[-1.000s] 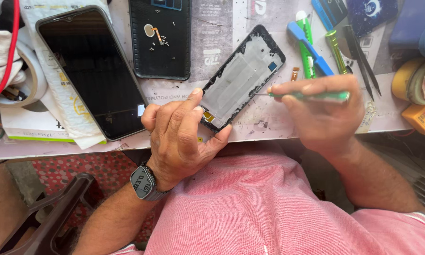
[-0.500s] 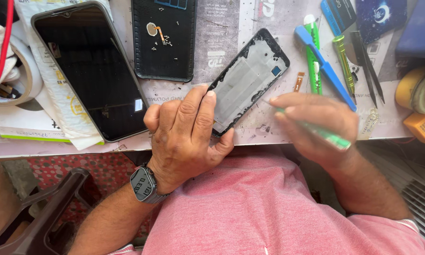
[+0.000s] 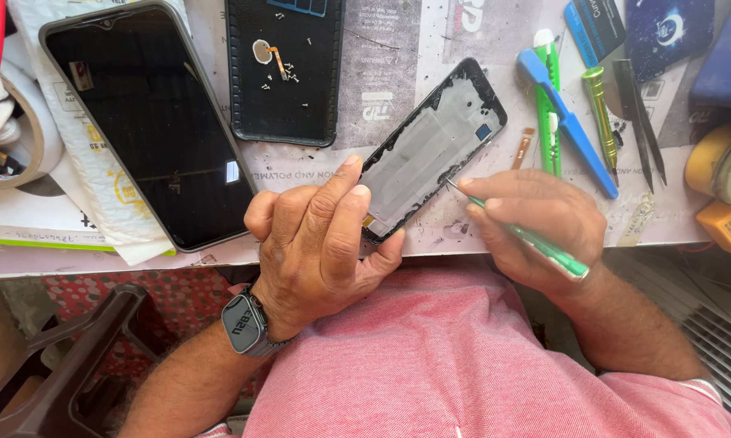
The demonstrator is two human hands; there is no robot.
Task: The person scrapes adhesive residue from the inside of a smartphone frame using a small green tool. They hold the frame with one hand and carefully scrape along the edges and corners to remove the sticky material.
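Count on the table (image 3: pixel 430 36): one stripped phone frame (image 3: pixel 432 148), one black display panel (image 3: pixel 150 122), one black back cover (image 3: pixel 284 69) with a few loose screws on it, two green-handled tools plus one blue one parked at 2 o'clock, one pair of black tweezers (image 3: pixel 640 118) beside them, tape rolls at the far 3 o'clock and 9 o'clock edges. Frame sits dead centre, tilted so its top end points to 1 o'clock; display panel at its 9 o'clock, back cover at its 11 o'clock. Frame looks like: black rim, bare grey metal midplate, small blue square near the top end, dark adhesive residue ragged along the edges. My left hand (image 3: pixel 321 243) has its fingers curled closed over the frame's lower end, pinning it to the table edge; watch (image 3: pixel 244 324) on that wrist. My right hand (image 3: pixel 540 227) has fingers pinched tight on a green pry tool (image 3: pixel 536 241), pen-style, metal tip touching the frame's right edge around mid-length. A small orange flex strip (image 3: pixel 524 148) lies just beside the frame at 3 o'clock.
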